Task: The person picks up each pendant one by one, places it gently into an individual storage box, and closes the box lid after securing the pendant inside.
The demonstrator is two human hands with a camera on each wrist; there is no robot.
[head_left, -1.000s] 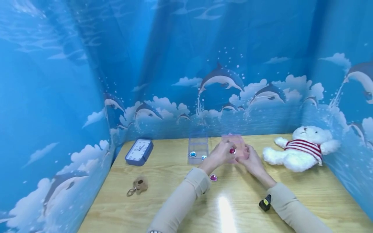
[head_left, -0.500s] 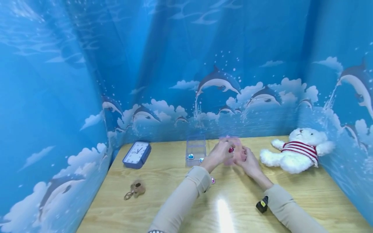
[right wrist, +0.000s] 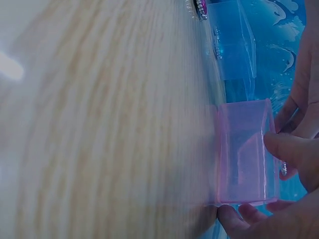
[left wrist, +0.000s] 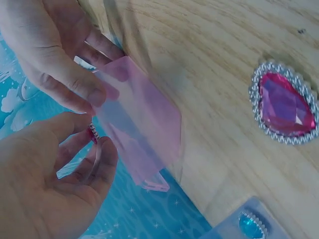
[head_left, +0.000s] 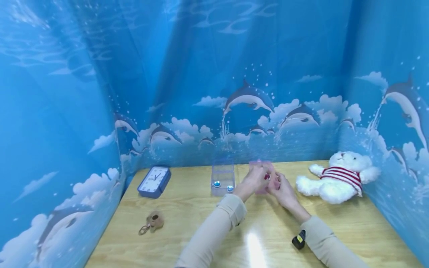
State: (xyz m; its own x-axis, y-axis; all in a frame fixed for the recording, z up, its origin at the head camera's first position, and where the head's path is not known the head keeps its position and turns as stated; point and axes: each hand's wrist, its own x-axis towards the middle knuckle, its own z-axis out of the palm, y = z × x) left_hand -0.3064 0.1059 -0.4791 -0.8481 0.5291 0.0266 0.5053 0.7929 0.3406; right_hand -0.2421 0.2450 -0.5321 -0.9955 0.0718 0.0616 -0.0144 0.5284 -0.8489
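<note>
My left hand (head_left: pixel 254 180) pinches a small red-pink gem ring (left wrist: pixel 93 132) with a beaded silver edge between thumb and fingers, over the pink see-through plastic box (left wrist: pixel 144 112). My right hand (head_left: pixel 283 190) grips that box at its right side, thumb on one wall and fingers along another. A second pink gem (left wrist: pixel 284 107), drop-shaped with a silver beaded rim, lies on the table in the left wrist view; in the head view the left arm hides it. Left of the hands stands a clear bluish box (head_left: pixel 222 175) holding two blue gems (head_left: pixel 217 184).
A blue-framed clock (head_left: pixel 154 181) lies at the back left, with a brown furry keyring (head_left: pixel 155 221) in front of it. A white teddy bear (head_left: pixel 338 180) in a striped top lies at the right. A dolphin-print curtain (head_left: pixel 187 111) surrounds the wooden table (head_left: pixel 194 212).
The head view has tilted up a little. My left hand with the ring has come closer to the right hand at the pink box. The loose pink gem has passed behind the left sleeve.
</note>
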